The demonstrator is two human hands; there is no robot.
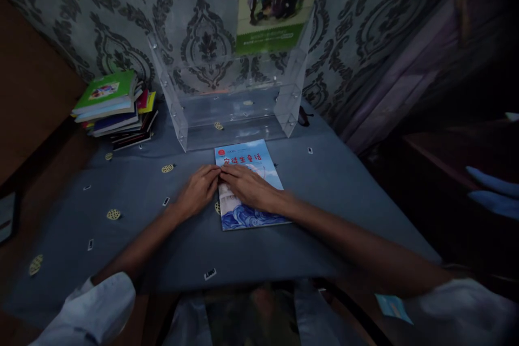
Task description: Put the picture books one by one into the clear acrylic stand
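Note:
A thin book with a blue cover, red Chinese characters and painted waves lies closed and flat on the table. At its left edge, my left hand is closed, fingers bent together and tips against the edge. Across the cover lies my right hand, palm down with fingers stretched out to the left. Its fingertips meet those of my left hand near the book's upper left edge. Both hands hide part of the cover's middle.
A clear acrylic stand is just behind the book. Stacked books sit at the back left. A green-and-yellow picture booklet is upright at the patterned wall. The grey-blue tablecloth reaches the table's front edge. A small dark object lies beside the stand.

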